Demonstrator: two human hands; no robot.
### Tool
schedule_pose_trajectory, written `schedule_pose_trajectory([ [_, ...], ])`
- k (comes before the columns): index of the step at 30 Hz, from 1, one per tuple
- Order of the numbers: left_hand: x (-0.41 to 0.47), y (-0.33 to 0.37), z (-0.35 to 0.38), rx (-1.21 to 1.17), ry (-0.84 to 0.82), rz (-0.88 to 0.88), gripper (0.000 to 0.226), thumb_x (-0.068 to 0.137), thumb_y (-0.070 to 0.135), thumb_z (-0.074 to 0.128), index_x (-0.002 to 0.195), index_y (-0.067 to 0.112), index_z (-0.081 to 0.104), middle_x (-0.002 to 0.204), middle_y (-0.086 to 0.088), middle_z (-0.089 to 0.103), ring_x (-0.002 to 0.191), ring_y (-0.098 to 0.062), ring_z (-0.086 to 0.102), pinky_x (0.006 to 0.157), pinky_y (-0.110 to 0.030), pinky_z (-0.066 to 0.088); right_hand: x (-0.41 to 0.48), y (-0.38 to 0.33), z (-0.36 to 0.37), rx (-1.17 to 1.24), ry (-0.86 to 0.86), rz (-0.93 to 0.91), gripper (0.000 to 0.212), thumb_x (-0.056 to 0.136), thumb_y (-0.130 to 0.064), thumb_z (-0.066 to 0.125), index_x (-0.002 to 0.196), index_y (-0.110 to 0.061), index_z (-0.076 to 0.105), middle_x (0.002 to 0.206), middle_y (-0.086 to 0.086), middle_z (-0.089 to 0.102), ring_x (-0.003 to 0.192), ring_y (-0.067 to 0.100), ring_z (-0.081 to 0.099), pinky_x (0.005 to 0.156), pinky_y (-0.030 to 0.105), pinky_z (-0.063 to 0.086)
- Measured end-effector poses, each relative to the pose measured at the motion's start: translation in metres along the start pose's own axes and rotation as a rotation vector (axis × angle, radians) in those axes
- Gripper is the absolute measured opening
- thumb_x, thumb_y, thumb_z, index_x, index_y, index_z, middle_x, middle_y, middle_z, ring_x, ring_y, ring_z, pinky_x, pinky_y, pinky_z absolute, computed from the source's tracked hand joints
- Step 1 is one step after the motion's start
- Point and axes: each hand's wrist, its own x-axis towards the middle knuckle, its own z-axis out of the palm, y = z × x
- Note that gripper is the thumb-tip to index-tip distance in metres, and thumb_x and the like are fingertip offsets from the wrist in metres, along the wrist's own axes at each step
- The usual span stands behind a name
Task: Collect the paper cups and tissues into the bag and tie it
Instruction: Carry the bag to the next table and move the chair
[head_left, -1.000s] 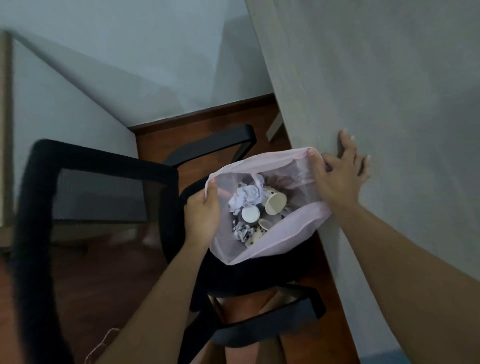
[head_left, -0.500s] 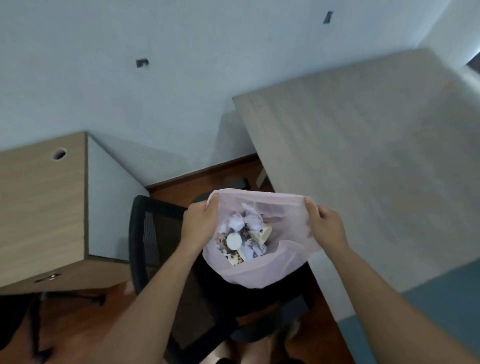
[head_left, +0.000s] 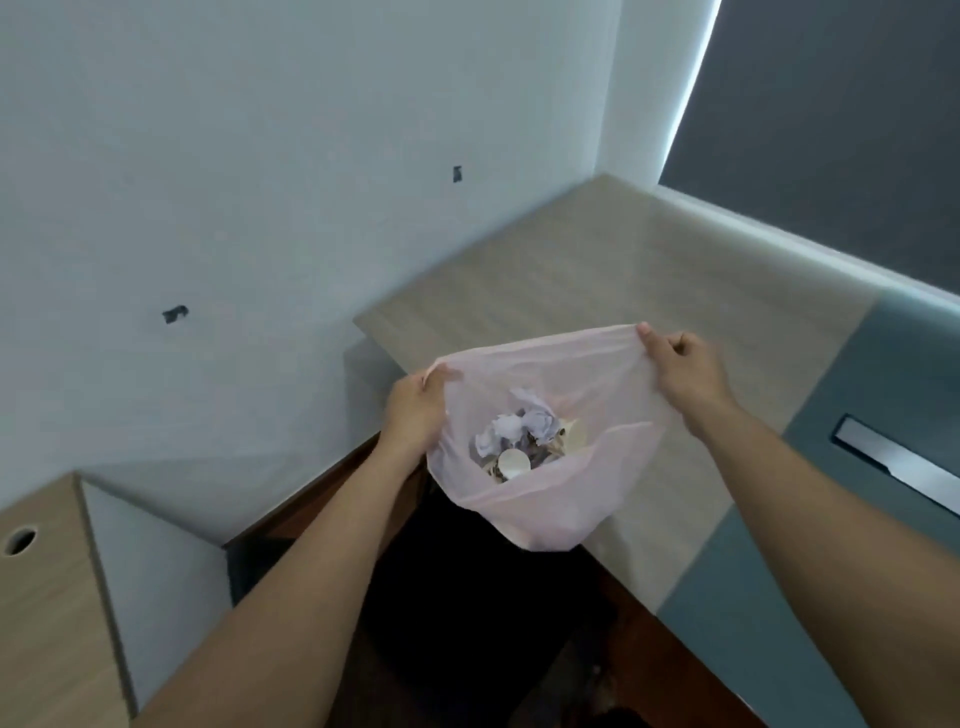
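Raised over desk (head_left: 597, 270): thin pink bag (head_left: 550, 499), both hands (head_left: 415, 410) (head_left: 685, 369) pinching rim

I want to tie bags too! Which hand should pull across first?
Probably right: the right hand pinches the rim of the thin pink plastic bag, stretched out; the left hand grips nearer the middle.
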Motion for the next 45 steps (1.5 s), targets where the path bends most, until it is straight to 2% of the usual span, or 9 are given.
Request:
schedule_pose_trajectory([
  [3,0.026,0.003,0.02,0.04,-0.011,0.01,0.035,0.092,0.06,0.05,0.094,0.045,0.081,0.085,0.005,0.078,0.072,-0.022,0.069,0.079,-0.044,0.062,0.021,-0.009,-0.017,0.083,0.069,0.011,0.038,0.099,-0.055,0.075,0.087,-0.019,0.066,0.076,-0.001,0.062,0.064,0.012,0.052,0.06,0.031,0.044],
  [10,0.041,0.038,0.069,0.043,-0.119,-0.015,0.03,0.113,0.022,0.041,0.118,0.026,0.071,0.081,-0.004,0.067,0.062,-0.02,0.065,0.056,-0.029,0.057,0.093,-0.006,-0.032,0.164,0.144,0.019,0.027,0.103,-0.035,0.073,0.115,-0.011,0.08,0.107,0.008,0.08,0.088,0.017,0.067,0.08,0.037,0.055],
  [13,0.055,0.025,0.088,0.063,-0.231,-0.093,0.034,0.109,0.007,0.038,0.126,0.021,0.064,0.094,-0.012,0.072,0.062,-0.025,0.066,0.058,-0.033,0.056,0.11,0.01,-0.026,0.126,0.127,0.037,0.024,0.105,-0.031,0.07,0.118,-0.014,0.08,0.108,0.004,0.079,0.094,0.016,0.068,0.081,0.032,0.053],
  [16,0.06,0.008,0.092,0.046,-0.28,-0.143,0.047,0.098,-0.012,0.044,0.128,0.02,0.06,0.109,-0.018,0.075,0.062,-0.022,0.062,0.049,-0.026,0.047,0.114,0.043,-0.014,0.068,0.101,0.104,0.022,0.104,-0.031,0.069,0.115,-0.018,0.082,0.107,0.004,0.081,0.094,0.025,0.072,0.087,0.041,0.059],
  [19,0.055,-0.012,0.086,0.006,-0.292,-0.148,0.048,0.101,-0.006,0.049,0.14,0.019,0.059,0.114,-0.013,0.074,0.072,-0.02,0.066,0.055,-0.027,0.05,0.102,0.07,-0.004,0.04,0.095,0.157,0.027,0.103,-0.03,0.067,0.118,-0.014,0.083,0.102,0.008,0.081,0.086,0.025,0.071,0.088,0.044,0.06],
  [24,0.067,-0.034,0.068,0.063,-0.301,-0.101,0.052,0.108,0.015,0.051,0.159,0.022,0.043,0.121,-0.002,0.076,0.086,-0.018,0.076,0.077,-0.037,0.063,0.075,0.078,-0.004,0.012,0.118,0.201,0.048,0.101,-0.041,0.068,0.143,-0.018,0.067,0.138,0.006,0.072,0.123,0.025,0.069,0.113,0.048,0.054],
  [32,0.046,-0.078,0.005,0.162,-0.506,-0.019,0.058,0.11,0.024,0.052,0.165,0.023,0.033,0.12,0.009,0.077,0.092,-0.02,0.08,0.083,-0.041,0.067,-0.066,0.084,0.022,-0.09,0.147,0.303,0.063,0.105,-0.044,0.064,0.158,-0.013,0.049,0.158,0.007,0.056,0.138,0.027,0.059,0.114,0.044,0.048],
  [38,0.009,-0.144,-0.091,0.31,-0.67,0.092,0.053,0.111,0.029,0.052,0.162,0.025,0.039,0.119,0.013,0.076,0.088,-0.014,0.079,0.078,-0.034,0.064,-0.222,0.093,0.089,-0.069,0.139,0.389,0.055,0.104,-0.038,0.066,0.153,-0.015,0.054,0.151,0.008,0.062,0.131,0.022,0.063,0.114,0.045,0.051],
  [45,-0.034,-0.204,-0.187,0.634,-0.83,0.314,0.037,0.112,0.036,0.052,0.147,0.028,0.06,0.121,0.019,0.073,0.101,-0.002,0.073,0.091,-0.027,0.059,-0.381,0.068,0.172,-0.201,-0.059,0.422,0.057,0.107,-0.051,0.063,0.153,-0.018,0.055,0.149,0.0,0.064,0.134,0.019,0.062,0.109,0.034,0.05],
])
